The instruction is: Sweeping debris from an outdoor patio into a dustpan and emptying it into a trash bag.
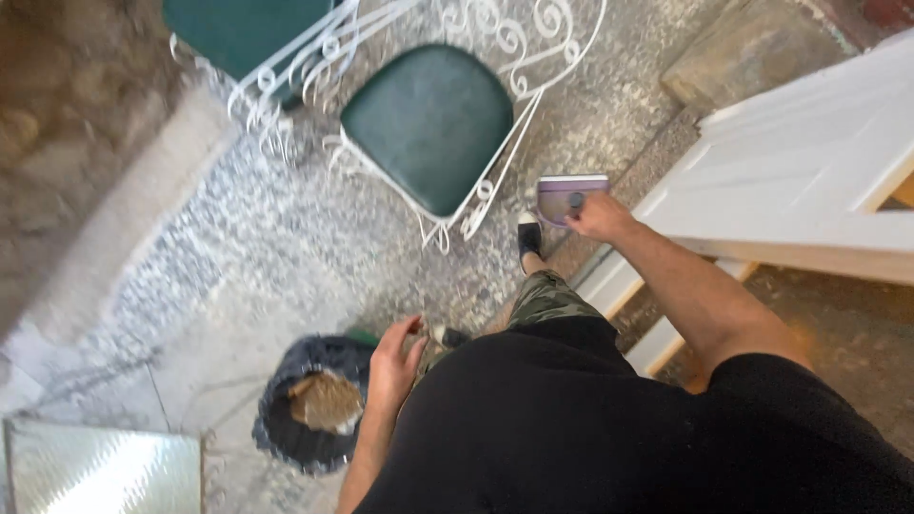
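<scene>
My right hand point(598, 215) grips a flat purple-grey rectangular block point(567, 194), held out in front of me beside a white panelled door point(800, 171) that lies on its side. My left hand point(395, 360) hangs low by my hip, fingers loosely curled with nothing in them, just above a dark bucket point(309, 405) holding brownish lumpy material. My black shirt fills the lower frame; a camouflage trouser leg and a black shoe point(529, 233) show below the block.
A white wrought-iron chair with a green seat point(428, 119) stands ahead, a second one point(248, 33) behind it to the left. Speckled stone floor, a pale raised curb point(124, 209) on the left, a shiny panel point(95, 471) bottom left.
</scene>
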